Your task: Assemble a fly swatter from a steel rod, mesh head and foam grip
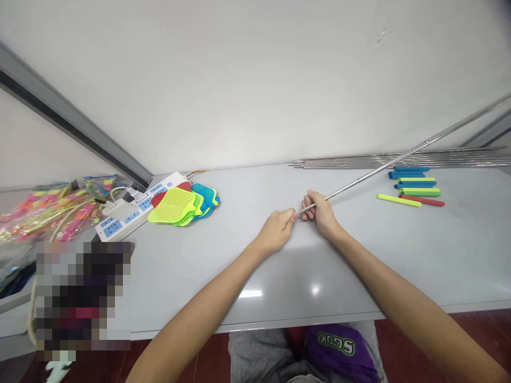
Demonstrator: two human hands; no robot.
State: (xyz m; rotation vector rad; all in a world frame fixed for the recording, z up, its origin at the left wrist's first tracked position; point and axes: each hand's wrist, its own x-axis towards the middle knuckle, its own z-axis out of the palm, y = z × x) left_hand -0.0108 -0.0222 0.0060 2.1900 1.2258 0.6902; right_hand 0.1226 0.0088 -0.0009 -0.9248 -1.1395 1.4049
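Note:
A long metal telescopic rod (371, 173) slants from the middle of the table up past the right edge of the view. My left hand (277, 229) pinches its thin near end between thumb and finger. Close beside it, my right hand (319, 213) is wrapped round the same rod a little further up. Left of my hands lies a stack of plastic fly swatter heads (173, 206) in yellow, green, blue and red. To the right are several coloured plastic tubes (417, 183), blue, green, yellow and red.
A bundle of metal rods (359, 160) lies along the wall at the back right. A white power strip (138, 213) with plugs stands at left, near bagged colourful items (59, 207). A blurred-out patch covers the front left. The table's front edge (311, 322) runs above my lap.

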